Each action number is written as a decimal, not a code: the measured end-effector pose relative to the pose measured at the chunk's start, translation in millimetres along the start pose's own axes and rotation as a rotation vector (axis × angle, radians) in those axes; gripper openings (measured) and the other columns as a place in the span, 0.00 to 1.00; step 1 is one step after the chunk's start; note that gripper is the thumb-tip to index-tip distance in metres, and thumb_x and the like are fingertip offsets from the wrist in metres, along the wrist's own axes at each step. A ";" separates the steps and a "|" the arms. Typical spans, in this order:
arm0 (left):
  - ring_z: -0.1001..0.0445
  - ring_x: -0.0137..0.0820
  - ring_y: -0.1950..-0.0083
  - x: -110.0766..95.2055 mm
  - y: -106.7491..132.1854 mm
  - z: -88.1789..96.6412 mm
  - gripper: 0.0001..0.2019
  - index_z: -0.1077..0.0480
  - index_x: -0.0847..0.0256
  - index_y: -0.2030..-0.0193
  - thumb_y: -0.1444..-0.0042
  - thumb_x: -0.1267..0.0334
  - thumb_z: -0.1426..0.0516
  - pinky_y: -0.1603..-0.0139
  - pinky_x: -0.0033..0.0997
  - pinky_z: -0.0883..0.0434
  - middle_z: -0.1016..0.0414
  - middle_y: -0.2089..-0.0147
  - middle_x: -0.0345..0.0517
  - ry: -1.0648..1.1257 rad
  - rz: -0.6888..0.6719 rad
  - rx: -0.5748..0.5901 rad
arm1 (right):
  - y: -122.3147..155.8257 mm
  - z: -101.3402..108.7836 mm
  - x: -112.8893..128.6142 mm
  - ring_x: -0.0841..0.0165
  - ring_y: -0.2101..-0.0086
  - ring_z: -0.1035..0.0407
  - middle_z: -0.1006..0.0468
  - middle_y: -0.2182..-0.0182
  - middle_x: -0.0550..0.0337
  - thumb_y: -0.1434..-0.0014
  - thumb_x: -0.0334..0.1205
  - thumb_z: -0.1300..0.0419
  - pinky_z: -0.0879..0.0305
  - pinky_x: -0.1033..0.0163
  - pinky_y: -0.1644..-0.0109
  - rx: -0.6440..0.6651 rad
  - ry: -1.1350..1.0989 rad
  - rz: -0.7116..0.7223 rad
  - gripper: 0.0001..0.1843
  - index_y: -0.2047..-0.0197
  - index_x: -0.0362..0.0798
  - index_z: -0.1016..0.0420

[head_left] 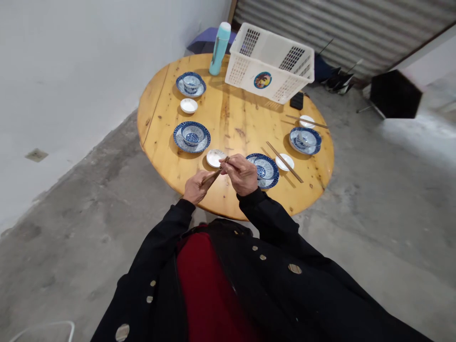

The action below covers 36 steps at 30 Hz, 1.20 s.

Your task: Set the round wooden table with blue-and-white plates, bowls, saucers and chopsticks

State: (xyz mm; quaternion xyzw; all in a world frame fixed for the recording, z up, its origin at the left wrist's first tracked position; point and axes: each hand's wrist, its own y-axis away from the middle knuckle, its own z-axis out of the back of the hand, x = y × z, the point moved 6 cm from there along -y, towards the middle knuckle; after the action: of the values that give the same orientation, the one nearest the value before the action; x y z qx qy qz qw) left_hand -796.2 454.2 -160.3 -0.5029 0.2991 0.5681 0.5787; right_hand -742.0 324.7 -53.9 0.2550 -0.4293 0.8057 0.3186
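Your left hand and right hand nearly meet above the near side of the round wooden table, holding brown chopsticks slantwise between them, close to a small white dish. Beside your right hand sits a blue-patterned plate bearing a bowl, and to its right a resting pair of chopsticks lies across another small dish. Farther off you see a white plastic basket and, left of it, an upright light-blue flask.

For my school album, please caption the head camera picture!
Left hand and right hand hold chopsticks at a wooden table.
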 end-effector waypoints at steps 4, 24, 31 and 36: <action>0.23 0.36 0.52 8.3 4.9 7.7 0.17 0.23 0.59 0.49 0.37 0.53 0.45 0.49 0.33 0.28 0.21 0.52 0.49 0.071 0.072 -0.062 | 0.5 -0.3 4.5 0.65 0.63 0.24 0.20 0.68 0.56 0.37 0.39 0.42 0.26 0.59 0.56 -0.017 -0.009 0.031 0.14 0.74 0.51 0.22; 0.24 0.32 0.63 31.5 55.8 18.3 0.19 0.20 0.57 0.63 0.38 0.47 0.48 0.63 0.26 0.33 0.20 0.66 0.41 -0.120 0.342 0.280 | 18.5 5.9 -98.3 0.76 0.81 0.34 0.28 0.81 0.66 0.53 0.43 0.29 0.34 0.70 0.79 -0.291 -0.593 -0.686 0.11 0.73 0.46 0.23; 0.24 0.32 0.63 33.3 62.1 -1.6 0.23 0.28 0.61 0.77 0.40 0.47 0.48 0.60 0.26 0.32 0.23 0.71 0.44 0.143 0.389 0.380 | 26.7 1.9 -138.7 0.79 0.83 0.37 0.28 0.80 0.65 0.55 0.35 0.31 0.39 0.75 0.83 -0.329 -0.656 -0.927 0.07 0.76 0.45 0.25; 0.29 0.29 0.70 43.2 42.9 -3.5 0.21 0.26 0.63 0.72 0.44 0.46 0.45 0.66 0.27 0.32 0.24 0.73 0.45 0.294 0.542 0.330 | -0.1 -18.3 -167.2 0.80 0.83 0.36 0.27 0.81 0.64 0.54 0.30 0.33 0.38 0.76 0.81 -0.280 -0.709 -1.008 0.04 0.76 0.43 0.24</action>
State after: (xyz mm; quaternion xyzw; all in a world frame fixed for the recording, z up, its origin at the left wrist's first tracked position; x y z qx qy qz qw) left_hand -829.0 459.8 -211.4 -0.3812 0.5900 0.5665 0.4309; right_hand -633.0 291.2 -177.5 0.6335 -0.4372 0.3591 0.5278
